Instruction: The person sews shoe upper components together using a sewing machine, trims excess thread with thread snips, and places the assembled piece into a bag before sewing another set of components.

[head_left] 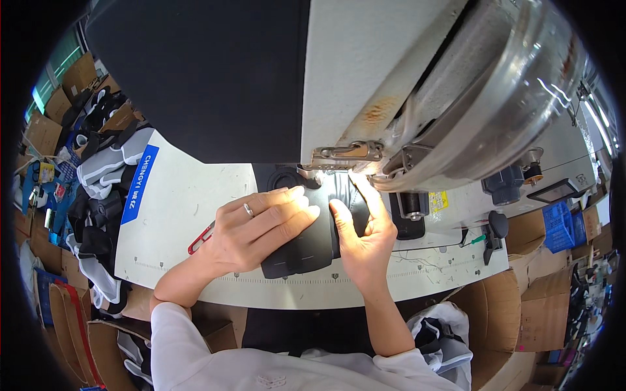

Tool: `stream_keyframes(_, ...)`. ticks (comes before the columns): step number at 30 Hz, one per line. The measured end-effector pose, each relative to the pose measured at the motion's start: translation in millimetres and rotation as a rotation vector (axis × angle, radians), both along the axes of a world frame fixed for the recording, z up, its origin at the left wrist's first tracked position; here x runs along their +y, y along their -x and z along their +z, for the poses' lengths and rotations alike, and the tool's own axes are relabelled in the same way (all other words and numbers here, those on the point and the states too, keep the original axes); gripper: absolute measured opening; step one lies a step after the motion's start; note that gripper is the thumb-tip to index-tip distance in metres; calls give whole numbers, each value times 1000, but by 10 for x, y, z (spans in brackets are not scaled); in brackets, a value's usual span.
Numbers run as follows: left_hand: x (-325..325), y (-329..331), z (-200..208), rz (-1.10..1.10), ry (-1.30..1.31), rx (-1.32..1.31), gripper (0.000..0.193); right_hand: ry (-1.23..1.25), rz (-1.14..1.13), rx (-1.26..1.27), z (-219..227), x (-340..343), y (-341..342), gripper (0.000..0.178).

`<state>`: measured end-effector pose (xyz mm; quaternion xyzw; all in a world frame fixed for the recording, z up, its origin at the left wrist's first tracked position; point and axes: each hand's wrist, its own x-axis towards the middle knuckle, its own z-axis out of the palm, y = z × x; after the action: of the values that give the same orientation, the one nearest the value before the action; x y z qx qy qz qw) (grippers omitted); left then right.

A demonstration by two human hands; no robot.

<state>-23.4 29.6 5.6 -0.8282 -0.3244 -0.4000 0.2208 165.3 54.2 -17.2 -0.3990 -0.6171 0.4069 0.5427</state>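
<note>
A black padded fabric piece (297,251) lies under the lit needle area of a sewing machine (358,72). My left hand (257,228), with a ring on one finger, rests on it, fingers stretched out and lying flat. At the piece's right edge is my right hand (365,238). Its thumb presses on the black material and its index finger reaches up beside the metal presser foot (313,174); the other fingers are mostly hidden. Between thumb and index finger a shiny strip (340,188) catches the light. Red-handled thread snips (200,239) lie partly under my left wrist.
The pale machine table (176,215) has a curved front edge with a printed scale. Black and grey pieces (107,166) are heaped at its left. Cardboard boxes (551,306) stand at the right, near a white bag (450,332). A clear cover (541,98) juts out overhead.
</note>
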Motion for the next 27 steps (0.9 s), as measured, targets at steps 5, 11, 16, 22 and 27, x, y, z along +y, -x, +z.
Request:
stream_keyframes(5, 24, 17, -16, 23, 38, 18, 29, 79, -16, -14, -10, 33, 3, 40)
stream_keyframes(11, 61, 53, 52, 41, 98, 45, 28, 92, -8, -85, 8, 46, -29, 34)
stream_keyframes(16, 40, 93, 1, -4, 27, 108, 37, 48, -41, -31, 56, 17, -8, 33)
stream_keyframes(22, 88, 129, -58, -28, 72, 46, 39, 59, -18, 21, 47, 19, 3, 37)
stream_keyframes(27, 138, 117, -23, -17, 106, 12, 37, -19, -24, -9, -25, 58, -7, 37)
